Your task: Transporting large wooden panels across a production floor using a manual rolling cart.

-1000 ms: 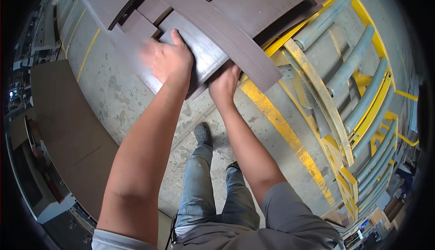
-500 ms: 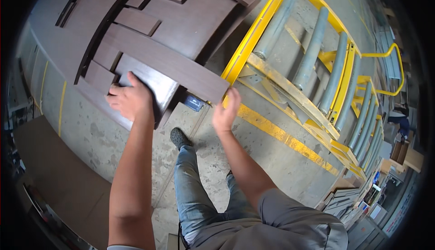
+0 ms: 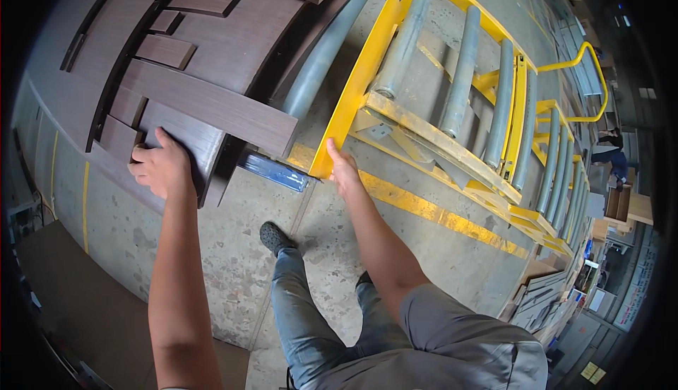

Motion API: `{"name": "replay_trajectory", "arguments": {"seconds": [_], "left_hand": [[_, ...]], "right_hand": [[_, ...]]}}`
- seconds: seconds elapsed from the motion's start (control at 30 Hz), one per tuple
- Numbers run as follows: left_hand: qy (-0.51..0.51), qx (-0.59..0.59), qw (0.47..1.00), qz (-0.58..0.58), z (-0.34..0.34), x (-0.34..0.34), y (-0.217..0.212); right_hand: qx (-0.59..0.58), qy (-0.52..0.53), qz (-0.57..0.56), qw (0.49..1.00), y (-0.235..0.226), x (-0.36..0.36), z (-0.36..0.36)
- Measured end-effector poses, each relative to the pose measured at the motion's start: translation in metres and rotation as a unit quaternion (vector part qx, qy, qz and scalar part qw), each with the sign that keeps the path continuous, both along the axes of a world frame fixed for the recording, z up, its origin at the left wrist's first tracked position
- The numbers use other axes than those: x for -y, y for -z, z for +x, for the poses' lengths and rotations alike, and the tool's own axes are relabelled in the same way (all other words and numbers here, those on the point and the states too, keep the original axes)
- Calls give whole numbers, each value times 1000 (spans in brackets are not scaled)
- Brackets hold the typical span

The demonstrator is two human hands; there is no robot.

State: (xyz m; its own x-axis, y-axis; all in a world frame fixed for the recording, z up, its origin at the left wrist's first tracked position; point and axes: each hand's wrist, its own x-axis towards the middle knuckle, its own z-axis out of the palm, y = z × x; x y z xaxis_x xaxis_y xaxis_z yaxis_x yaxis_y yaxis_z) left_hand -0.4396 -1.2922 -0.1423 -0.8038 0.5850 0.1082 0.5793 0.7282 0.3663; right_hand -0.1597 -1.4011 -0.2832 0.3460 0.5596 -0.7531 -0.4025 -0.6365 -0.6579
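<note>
A stack of dark brown boards and panels (image 3: pixel 226 44) lies at the upper left on blue-framed rollers. My left hand (image 3: pixel 166 165) rests with spread fingers on the near end of the stack, over a smooth brown panel (image 3: pixel 194 141). A long brown board (image 3: pixel 212 104) lies across the stack, its end jutting right. At the near corner of a yellow roller conveyor frame (image 3: pixel 353 97), my right hand (image 3: pixel 343 169) grips the edge, thumb up along the yellow plate. The fingers behind that edge are partly hidden.
A grey roller (image 3: pixel 328 47) and a blue rail (image 3: pixel 272 171) show between the stack and the yellow frame. More rollers (image 3: pixel 462 72) run off to the right, past a yellow bent handle (image 3: pixel 600 79). A brown sheet (image 3: pixel 106 305) lies lower left. Another person (image 3: pixel 613 157) is far right.
The brown stack has shifted left with my left hand on it, widening the gap to the yellow frame and baring a roller. My right hand went from the long board's end to the frame's corner.
</note>
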Motion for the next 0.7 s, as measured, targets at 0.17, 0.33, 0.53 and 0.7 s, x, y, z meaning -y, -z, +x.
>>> {"name": "replay_trajectory", "arguments": {"seconds": [0.17,0.33,0.53,0.7], "left_hand": [[4,-4,1000,-1,-10,-12,0],[8,7,1000,-1,-16,-24,-4],[3,-8,1000,-7,-30,-31,1],[2,-11,1000,-5,-32,-36,2]], "right_hand": [[11,20,8,1000,-9,-4,-1],[419,-17,49,907,-7,-22,-23],[81,-4,134,988,-3,-11,17],[110,-28,108,988,3,-14,12]]}}
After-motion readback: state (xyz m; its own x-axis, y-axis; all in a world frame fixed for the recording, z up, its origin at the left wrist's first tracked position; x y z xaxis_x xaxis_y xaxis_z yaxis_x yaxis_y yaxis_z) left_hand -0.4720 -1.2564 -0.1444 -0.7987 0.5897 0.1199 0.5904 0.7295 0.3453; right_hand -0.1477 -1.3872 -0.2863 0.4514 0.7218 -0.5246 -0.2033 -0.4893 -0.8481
